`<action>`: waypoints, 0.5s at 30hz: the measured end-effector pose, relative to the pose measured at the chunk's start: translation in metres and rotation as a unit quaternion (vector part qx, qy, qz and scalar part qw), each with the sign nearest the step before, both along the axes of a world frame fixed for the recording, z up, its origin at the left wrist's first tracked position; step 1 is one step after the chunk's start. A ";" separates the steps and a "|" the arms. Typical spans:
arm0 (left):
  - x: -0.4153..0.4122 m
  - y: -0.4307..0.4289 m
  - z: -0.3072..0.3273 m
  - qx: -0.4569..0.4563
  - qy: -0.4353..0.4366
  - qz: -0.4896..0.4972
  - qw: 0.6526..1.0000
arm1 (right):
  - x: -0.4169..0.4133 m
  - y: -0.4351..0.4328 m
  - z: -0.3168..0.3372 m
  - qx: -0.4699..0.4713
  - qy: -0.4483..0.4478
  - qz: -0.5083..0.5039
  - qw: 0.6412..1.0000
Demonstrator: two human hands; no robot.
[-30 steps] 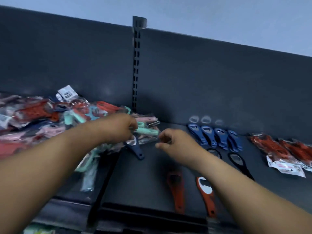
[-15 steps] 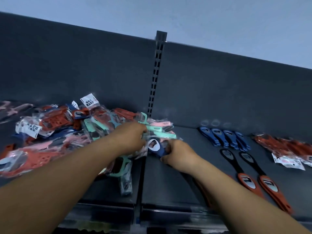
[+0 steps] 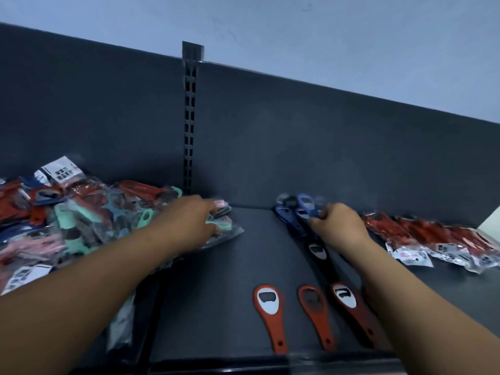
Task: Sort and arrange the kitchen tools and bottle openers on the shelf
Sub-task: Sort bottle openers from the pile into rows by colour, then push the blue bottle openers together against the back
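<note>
Right of centre, at the back of the shelf (image 3: 230,266), the right hand (image 3: 339,226) pinches a blue bottle opener (image 3: 304,203) in curled fingers. It holds it head-up just over the row of blue openers (image 3: 284,213). That reads as colour-matching: blue going in with blue.

Look at the opener itself: a deep blue handle and a rounded head with a pale metal insert around the opening. It's loose, with no bag on it.

The layout backs that up. Black openers (image 3: 318,251) lie just in front of the blues, and three orange openers (image 3: 267,303) sit lower centre near the front edge, heads pointing to the back. Red packs (image 3: 433,235) with white labels are bunched at the right.

Over on the left, well apart from its partner, the left hand (image 3: 194,223) reaches onto the right edge of the heap of bagged tools (image 3: 81,220). Blur smears the fingertips, so I can't call whether it grips a bag or just rests there. My guess is it's lining up the next pick from the unsorted pile.
</note>
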State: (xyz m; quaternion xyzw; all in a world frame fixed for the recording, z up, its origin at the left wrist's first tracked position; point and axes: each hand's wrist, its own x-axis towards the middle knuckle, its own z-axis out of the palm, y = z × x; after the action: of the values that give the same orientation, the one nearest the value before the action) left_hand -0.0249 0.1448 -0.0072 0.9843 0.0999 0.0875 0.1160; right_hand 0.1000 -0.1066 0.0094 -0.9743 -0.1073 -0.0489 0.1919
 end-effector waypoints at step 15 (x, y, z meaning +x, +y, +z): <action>-0.022 0.003 0.010 0.000 -0.012 0.095 0.995 | 0.030 0.010 -0.001 -0.124 -0.017 0.051 0.991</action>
State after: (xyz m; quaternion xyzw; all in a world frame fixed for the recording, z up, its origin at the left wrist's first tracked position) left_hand -0.0474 0.1474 0.0032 0.9692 0.1919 0.1098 0.1084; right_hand 0.1300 -0.0966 0.0088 -0.9828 -0.1652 -0.0419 0.0705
